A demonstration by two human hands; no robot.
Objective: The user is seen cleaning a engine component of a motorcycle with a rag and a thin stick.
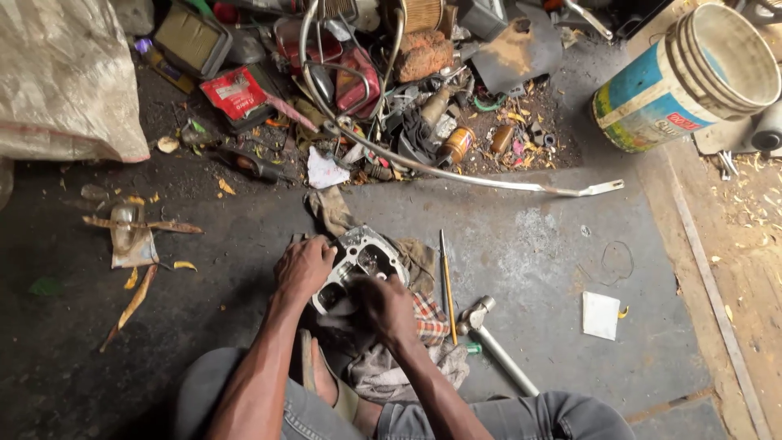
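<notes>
- The left hand [303, 266] grips the left edge of a grey metal engine part [358, 265], fingers curled over its rim.
- The right hand [388, 308] is closed against the part's lower right side, pressing on it; whether it holds a small tool cannot be told.
- The engine part rests on crumpled rags [411, 326] on the dark floor [529, 253], just ahead of the person's knees.
- A thin rod [446, 285] and a hammer [489, 342] lie just right of the rags.
- A tipped bucket [692, 77] lies well apart, at the upper right.
</notes>
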